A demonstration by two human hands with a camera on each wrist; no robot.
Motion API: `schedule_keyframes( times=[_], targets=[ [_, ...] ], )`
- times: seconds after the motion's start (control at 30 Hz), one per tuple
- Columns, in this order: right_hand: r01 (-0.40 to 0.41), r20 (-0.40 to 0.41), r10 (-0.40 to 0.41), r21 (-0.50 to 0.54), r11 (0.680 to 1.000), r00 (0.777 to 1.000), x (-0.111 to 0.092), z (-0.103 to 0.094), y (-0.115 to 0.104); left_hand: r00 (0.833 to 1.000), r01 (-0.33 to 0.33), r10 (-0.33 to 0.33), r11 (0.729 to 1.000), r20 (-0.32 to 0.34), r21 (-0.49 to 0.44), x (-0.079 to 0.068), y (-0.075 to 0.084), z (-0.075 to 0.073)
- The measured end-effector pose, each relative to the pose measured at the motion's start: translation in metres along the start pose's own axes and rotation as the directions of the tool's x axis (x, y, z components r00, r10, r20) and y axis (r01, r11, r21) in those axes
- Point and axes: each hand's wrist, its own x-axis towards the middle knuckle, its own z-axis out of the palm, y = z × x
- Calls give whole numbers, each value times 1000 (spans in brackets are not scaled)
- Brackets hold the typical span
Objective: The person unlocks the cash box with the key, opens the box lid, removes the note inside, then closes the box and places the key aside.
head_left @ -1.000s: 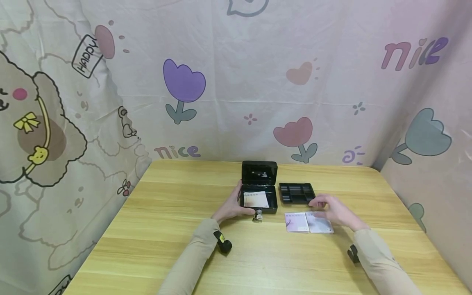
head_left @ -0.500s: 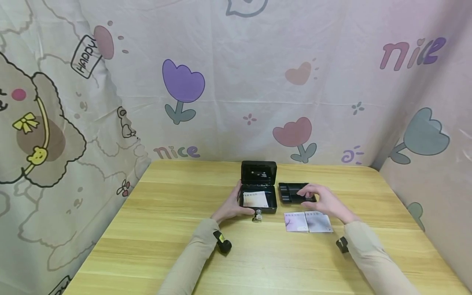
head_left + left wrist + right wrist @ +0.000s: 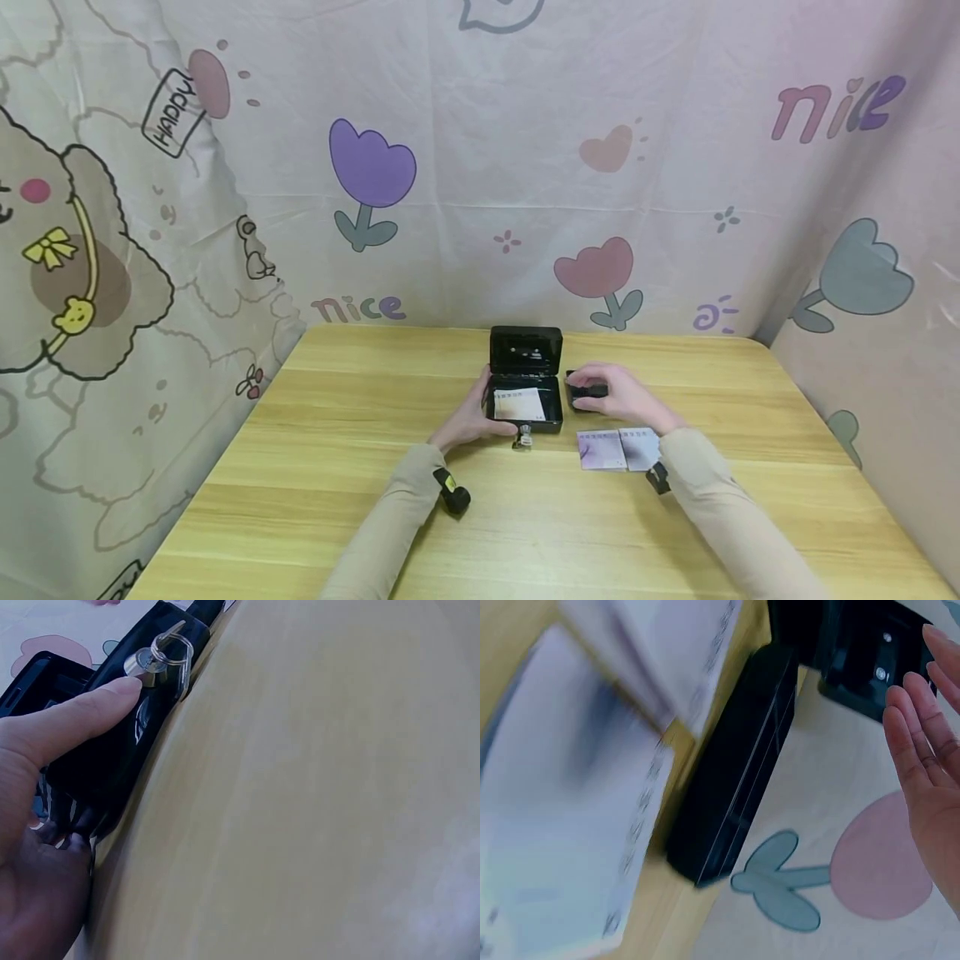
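A black cash box (image 3: 553, 423) stands with its lid (image 3: 527, 350) raised, and a pale printed paper (image 3: 519, 404) lies inside. My left hand (image 3: 472, 418) grips the box's left side, its thumb (image 3: 112, 701) against the front beside the lock. From that lock hangs a key on a ring (image 3: 172, 649). My right hand (image 3: 621, 397) is over the black compartment tray (image 3: 735, 765) right of the box, covering much of it in the head view. In the right wrist view its fingers (image 3: 919, 735) are extended, apart from the tray and holding nothing.
Two printed papers (image 3: 600, 450) lie side by side on the wooden table (image 3: 360, 400), in front of the tray, the right one partly behind my right wrist. A patterned cloth (image 3: 480, 167) hangs behind the table and along both sides.
My right hand has moved left from above the papers and the tray's right end to the tray's left part, near the box. My left hand and the box have stayed put.
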Motion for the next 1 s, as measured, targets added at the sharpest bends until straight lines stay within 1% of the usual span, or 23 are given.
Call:
schedule_keyframes(
  times=[0.1, 0.3, 0.5, 0.6, 0.8, 0.87, 1.0],
  targets=[
    [9, 18, -9, 14, 1000, 1000, 10, 6, -4, 1000, -4, 4, 1000, -1, -3, 0, 0, 0],
    [3, 81, -4, 21, 1000, 997, 27, 19, -9, 1000, -10, 10, 1000, -4, -22, 1, -1, 0],
    [-9, 119, 0, 72, 997, 993, 42, 32, -10, 1000, -16, 16, 1000, -9, -19, 2, -2, 1],
    [-3, 145, -7, 70, 998, 989, 49, 39, -10, 1000, -19, 19, 999, -8, -28, 2, -2, 1],
    [-25, 199, 4, 99, 995, 980, 58, 53, -10, 1000, -21, 21, 999, 0, -41, 1, -1, 1],
    [-43, 206, 21, 105, 993, 978, 61, 56, -10, 1000, -22, 22, 999, 4, -32, 0, 0, 0],
    [-51, 208, 28, 106, 993, 978, 64, 63, -7, 999, -31, 31, 999, 8, -20, 0, 0, 0]
  ],
)
